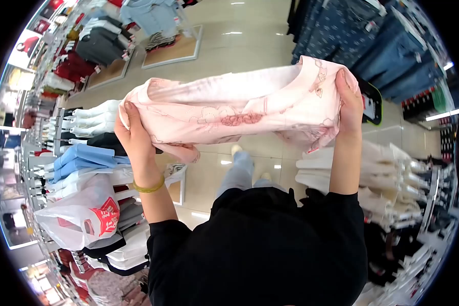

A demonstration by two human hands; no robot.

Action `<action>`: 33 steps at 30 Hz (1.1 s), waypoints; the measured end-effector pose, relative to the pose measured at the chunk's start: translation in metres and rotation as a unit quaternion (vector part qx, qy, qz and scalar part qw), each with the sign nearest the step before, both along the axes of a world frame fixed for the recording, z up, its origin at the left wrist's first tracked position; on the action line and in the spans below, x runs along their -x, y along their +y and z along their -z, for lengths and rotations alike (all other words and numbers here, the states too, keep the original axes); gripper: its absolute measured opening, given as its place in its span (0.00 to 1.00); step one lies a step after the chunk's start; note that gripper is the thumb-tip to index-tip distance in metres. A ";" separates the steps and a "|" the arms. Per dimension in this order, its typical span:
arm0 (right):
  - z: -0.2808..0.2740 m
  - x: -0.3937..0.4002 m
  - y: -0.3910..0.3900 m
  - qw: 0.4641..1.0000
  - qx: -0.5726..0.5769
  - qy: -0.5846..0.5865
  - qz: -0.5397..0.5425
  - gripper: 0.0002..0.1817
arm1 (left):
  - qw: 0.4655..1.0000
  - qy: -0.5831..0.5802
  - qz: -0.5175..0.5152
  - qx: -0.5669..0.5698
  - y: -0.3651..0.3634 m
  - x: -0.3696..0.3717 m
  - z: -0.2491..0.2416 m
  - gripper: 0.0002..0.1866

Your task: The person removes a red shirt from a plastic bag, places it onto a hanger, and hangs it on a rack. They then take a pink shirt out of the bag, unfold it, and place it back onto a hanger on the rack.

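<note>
A pale pink shirt [188,122] with printed line patterns and a darker pink textured patch at its middle is stretched out in front of me. Its wide neckline gapes upward, showing the whitish inside. My left hand [133,133] is closed on the shirt's left shoulder, thumb on top. On the opposite shoulder, my right hand [350,104] grips the cloth, also with the thumb over it. One sleeve hangs below the left side, and loose fabric hangs near the right. The fingers under the cloth are mostly hidden.
Clothes racks flank me: folded blue garments [86,158] and a white plastic bag [81,211] at left, cream garments [362,173] at right. Denim clothes [341,41] hang at upper right. A low white-edged platform [173,51] stands on the tiled floor [234,38] ahead.
</note>
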State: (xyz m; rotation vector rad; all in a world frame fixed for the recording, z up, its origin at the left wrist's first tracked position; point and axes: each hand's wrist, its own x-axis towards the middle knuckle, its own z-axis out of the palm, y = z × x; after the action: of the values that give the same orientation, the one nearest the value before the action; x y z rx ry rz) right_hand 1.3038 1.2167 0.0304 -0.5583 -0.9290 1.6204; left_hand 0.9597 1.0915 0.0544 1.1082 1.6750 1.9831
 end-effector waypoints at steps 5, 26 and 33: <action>-0.012 0.084 0.066 0.998 -0.031 -0.049 0.027 0.13 | 0.968 0.197 -0.153 -0.020 0.041 0.057 0.001 0.14; 0.025 0.466 0.345 0.988 -0.019 -0.109 -0.106 0.11 | 0.899 0.172 -0.399 0.051 0.234 0.356 0.055 0.13; 0.036 0.642 0.455 0.885 -0.188 -0.141 -0.401 0.22 | 0.973 0.021 -0.182 0.144 0.405 0.431 0.100 0.07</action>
State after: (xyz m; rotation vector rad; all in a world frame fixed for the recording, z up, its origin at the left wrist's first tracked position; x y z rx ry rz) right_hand 0.6621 1.6719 -0.0059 -0.1202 -1.8159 2.0195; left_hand 0.5285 1.4961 -0.0460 0.7885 2.2339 1.8374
